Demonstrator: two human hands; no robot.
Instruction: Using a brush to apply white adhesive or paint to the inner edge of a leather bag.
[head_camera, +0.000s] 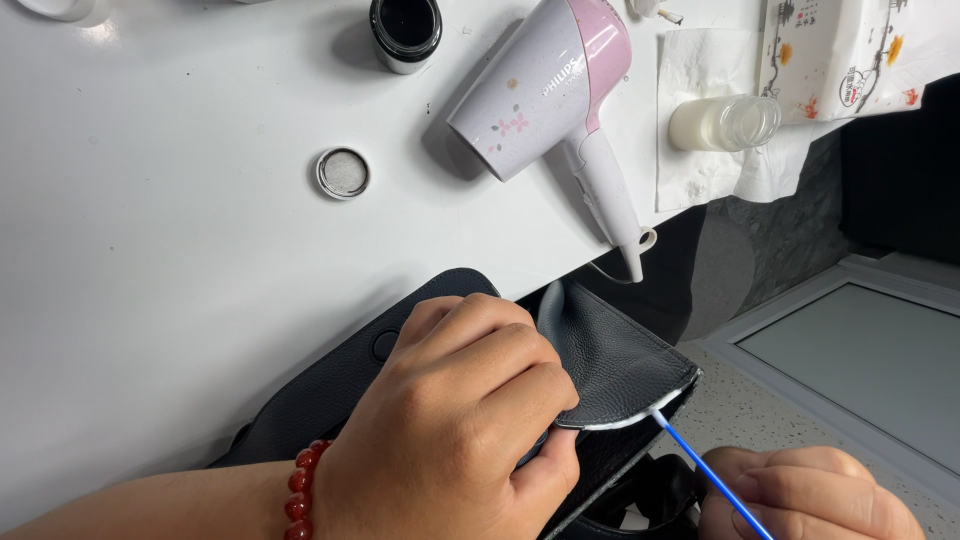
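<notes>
A black leather bag (610, 360) lies at the near edge of the white table, its flap folded back so that a pale raw edge shows. My left hand (450, 420), with a red bead bracelet on the wrist, presses down on the flap and pinches it. My right hand (810, 495) at the lower right grips a thin blue swab stick (705, 468). The stick's white tip touches the flap's pale edge.
On the white table (150, 260) lie a pink and white hair dryer (555, 90), a small open black jar (405, 30), its round lid (343, 172) and a clear bottle of white liquid (722, 122) on a tissue. A patterned pack (850, 50) sits top right. Floor shows at right.
</notes>
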